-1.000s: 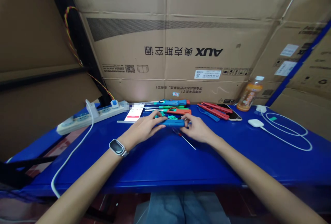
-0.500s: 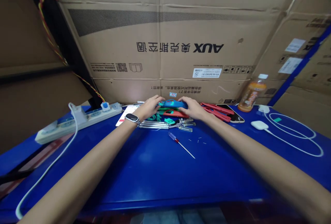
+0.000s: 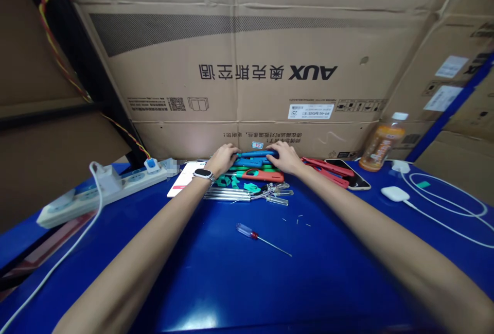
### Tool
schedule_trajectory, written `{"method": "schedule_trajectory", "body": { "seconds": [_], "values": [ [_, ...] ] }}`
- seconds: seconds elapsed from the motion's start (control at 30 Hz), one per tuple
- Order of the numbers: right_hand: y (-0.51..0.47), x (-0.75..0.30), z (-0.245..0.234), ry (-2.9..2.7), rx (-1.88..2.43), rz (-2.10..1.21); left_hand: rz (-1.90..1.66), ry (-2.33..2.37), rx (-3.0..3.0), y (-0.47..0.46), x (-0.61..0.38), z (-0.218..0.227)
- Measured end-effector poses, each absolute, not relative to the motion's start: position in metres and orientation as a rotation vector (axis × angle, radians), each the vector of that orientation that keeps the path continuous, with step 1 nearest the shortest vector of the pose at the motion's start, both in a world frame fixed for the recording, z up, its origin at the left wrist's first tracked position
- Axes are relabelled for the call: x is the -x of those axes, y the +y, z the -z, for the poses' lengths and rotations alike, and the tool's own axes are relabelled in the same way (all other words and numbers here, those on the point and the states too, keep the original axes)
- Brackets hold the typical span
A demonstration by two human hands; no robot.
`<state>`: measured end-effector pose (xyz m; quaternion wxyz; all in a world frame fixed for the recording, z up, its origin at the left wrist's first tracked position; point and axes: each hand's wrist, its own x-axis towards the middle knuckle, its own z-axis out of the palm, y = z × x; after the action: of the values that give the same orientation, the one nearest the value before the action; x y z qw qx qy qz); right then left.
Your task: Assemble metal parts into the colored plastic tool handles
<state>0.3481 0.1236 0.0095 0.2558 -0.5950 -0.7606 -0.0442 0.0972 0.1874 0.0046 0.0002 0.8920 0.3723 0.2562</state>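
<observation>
on the table point(image 3: 216, 287), a screwdriver point(image 3: 254, 235) lies before the metal tubes point(image 3: 227, 195); lighters point(image 3: 266, 175) lie behind the tubes, a power strip point(image 3: 129, 185) left, a bottle point(image 3: 382, 148) right, cardboard point(image 3: 250, 40) behind all.

1. Left arm point(image 3: 146, 241): bare, wearing a watch point(image 3: 203, 173) just behind the left hand point(image 3: 224, 158).
2. Screen point(image 3: 201, 173): dark, a long rounded oval, pale-edged.
3. Band point(image 3: 211, 179): narrow, silvery.
4. Right arm point(image 3: 370, 226): bare from right hand point(image 3: 286, 158) to edge of view.
</observation>
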Motion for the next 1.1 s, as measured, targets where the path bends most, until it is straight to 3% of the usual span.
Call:
{"method": "schedule_trajectory", "body": {
  "seconds": [0.23,0.5,0.7,1.1],
  "values": [
    [0.098,-0.350,-0.007,-1.965,1.549,0.114,-0.904,1.148,-2.811,0.163,-0.088,-0.007],
    [0.024,-0.324,-0.004,-2.008,1.338,0.035,-0.965,0.896,-2.883,0.065,-0.087,-0.016],
    [-0.073,-0.283,0.001,-2.470,0.997,-0.125,-0.963,0.972,-2.676,-0.017,-0.090,-0.001],
    [-0.043,-0.279,0.013,-2.481,1.234,0.013,-0.939,1.089,-2.655,0.030,-0.097,0.008]
  ]
}}
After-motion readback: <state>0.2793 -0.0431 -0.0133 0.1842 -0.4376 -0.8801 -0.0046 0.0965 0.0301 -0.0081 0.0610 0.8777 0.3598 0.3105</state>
